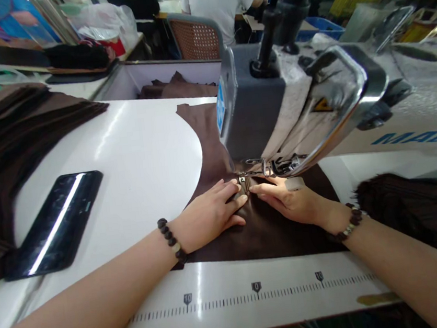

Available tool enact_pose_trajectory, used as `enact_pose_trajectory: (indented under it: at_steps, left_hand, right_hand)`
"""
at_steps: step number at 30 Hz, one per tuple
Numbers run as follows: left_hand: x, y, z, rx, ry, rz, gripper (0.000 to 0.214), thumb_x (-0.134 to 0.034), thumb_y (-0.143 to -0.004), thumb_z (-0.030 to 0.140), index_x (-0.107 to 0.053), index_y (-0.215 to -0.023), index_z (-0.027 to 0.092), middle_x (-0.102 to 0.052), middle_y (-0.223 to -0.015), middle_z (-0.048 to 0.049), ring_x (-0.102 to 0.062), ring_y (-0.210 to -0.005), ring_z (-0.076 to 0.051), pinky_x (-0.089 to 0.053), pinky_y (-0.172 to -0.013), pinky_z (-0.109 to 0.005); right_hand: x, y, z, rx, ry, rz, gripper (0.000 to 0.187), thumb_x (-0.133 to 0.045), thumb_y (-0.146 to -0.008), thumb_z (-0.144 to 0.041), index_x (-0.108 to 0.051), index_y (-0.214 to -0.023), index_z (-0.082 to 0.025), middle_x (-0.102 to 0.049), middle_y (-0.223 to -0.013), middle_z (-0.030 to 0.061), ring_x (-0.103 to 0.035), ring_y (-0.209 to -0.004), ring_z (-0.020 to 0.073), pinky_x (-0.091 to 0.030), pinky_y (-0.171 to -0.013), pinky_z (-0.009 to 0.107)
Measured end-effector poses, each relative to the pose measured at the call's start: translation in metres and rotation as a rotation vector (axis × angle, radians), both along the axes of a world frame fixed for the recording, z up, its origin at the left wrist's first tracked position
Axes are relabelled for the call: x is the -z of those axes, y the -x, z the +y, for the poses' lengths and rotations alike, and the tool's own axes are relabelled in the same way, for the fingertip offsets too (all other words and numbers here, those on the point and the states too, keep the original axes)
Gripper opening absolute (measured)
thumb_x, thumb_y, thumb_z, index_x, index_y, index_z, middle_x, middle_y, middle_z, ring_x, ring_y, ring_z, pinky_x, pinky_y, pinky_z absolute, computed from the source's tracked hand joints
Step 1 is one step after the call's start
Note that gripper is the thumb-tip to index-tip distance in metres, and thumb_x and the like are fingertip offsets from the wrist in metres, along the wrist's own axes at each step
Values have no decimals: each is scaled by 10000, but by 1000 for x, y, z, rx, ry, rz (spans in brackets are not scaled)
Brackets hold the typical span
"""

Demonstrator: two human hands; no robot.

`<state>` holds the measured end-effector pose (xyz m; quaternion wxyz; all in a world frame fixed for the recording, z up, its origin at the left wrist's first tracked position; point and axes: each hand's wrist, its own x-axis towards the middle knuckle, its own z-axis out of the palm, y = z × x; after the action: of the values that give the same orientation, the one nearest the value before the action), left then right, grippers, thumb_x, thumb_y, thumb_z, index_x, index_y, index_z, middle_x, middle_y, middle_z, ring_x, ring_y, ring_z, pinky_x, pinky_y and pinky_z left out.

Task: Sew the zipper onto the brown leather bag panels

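Dark brown fabric (273, 231), smooth like leather or lining, lies on the white sewing machine table under the needle area. My left hand (211, 209) rests flat on it, fingers stretched toward the presser foot (243, 178). From the other side, my right hand (289, 198) presses the fabric with extended fingers; a pale band wraps one finger. Between the fingertips of both hands runs a small ridged strip (247, 185), lit by the machine lamp; its kind is hard to make out. The sewing machine head (259, 101) stands just beyond my hands and hides part of the fabric.
A black phone (57, 224) lies at left, beside a stack of brown cut pieces (15, 150). More dark pieces (417, 215) are piled at right. A ruler scale (257, 296) marks the front edge. Behind are a chair (197, 37) and a seated person (219, 3).
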<state>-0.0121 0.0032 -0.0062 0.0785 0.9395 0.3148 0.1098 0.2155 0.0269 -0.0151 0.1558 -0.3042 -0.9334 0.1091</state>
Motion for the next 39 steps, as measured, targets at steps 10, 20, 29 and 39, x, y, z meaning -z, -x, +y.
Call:
enact_pose_trajectory:
  at_steps: [10,20,29,39]
  left_hand:
    - [3,-1,4,-3,-11,13,395,-494,-858,380,-529,-1149,116,-479,-1127,-131,-457,-1113,-258,-366,-1000,-417]
    - [2,-1,15,-12,-53,39,417,-490,-856,403,-540,-1140,103,-510,-1051,-121,-502,-1032,-242,-392,-964,-406]
    - [1,0,20,-13,-77,18,399,-512,-845,404,-552,-1119,116,-514,-1057,-107,-501,-1027,-234,-416,-937,-377]
    - [1,1,20,-3,-70,2,402,-508,-845,398,-562,-1110,101,-512,-1042,-122,-505,-1022,-246,-429,-921,-382]
  right_hand:
    - [-2,0,5,-12,33,-5,242,-351,-918,-222,-578,-1000,-199,-616,-963,63,-570,-902,179,-440,-865,390]
    - [3,-1,16,4,64,25,295,-310,-925,-251,-596,-949,-187,-646,-957,52,-593,-899,170,-471,-844,338]
    - [10,-5,23,28,41,31,300,-344,-891,-255,-638,-864,-200,-667,-944,42,-614,-903,189,-508,-829,356]
    - [14,-5,24,8,-2,12,297,-340,-902,-256,-628,-933,-188,-662,-982,40,-609,-933,180,-512,-820,336]
